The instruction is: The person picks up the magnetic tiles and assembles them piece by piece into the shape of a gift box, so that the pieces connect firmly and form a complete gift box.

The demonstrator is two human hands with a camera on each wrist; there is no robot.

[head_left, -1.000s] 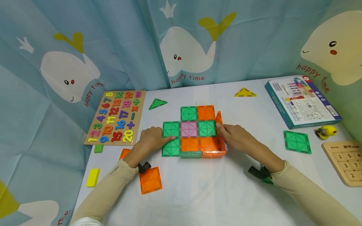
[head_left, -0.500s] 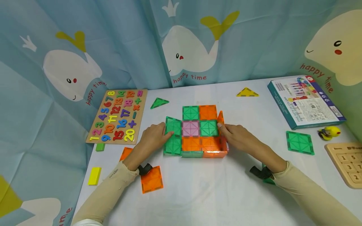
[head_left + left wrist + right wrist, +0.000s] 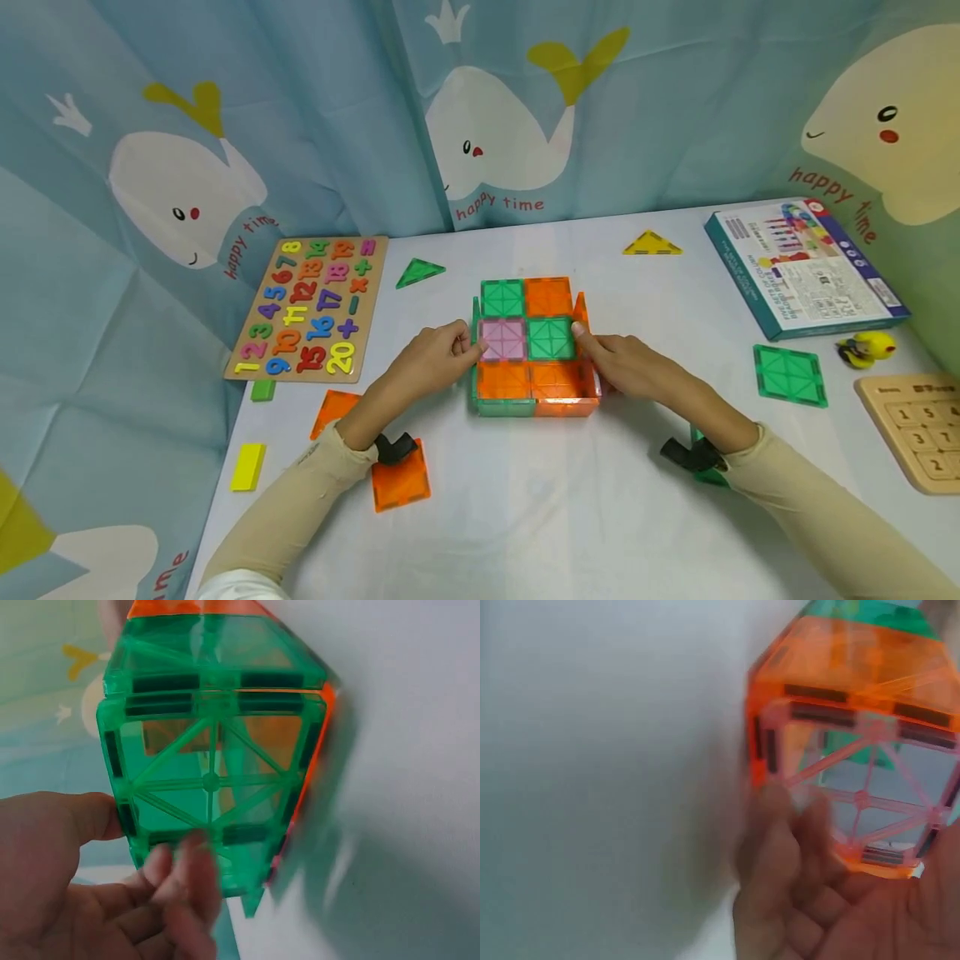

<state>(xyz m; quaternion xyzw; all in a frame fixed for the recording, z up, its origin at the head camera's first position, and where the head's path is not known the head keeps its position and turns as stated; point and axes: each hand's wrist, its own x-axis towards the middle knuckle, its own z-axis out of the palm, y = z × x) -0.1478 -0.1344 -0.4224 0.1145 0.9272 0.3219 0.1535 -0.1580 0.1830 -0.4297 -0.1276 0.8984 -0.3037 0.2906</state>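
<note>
The two green tiles lying flat half a second ago now stand as a green wall (image 3: 211, 781), pinched by the left hand (image 3: 441, 357), closing that side of the tile box (image 3: 503, 381) mid-desk (image 3: 510, 508). The right hand (image 3: 624, 360) grips an upright orange tile (image 3: 581, 310).

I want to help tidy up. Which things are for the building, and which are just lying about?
For the building: tile structure; perhaps loose orange tiles, loose green tiles, green triangle, yellow triangle.

Just lying about: number board, printed box, yellow toy, wooden tray, yellow block, green block.
</note>
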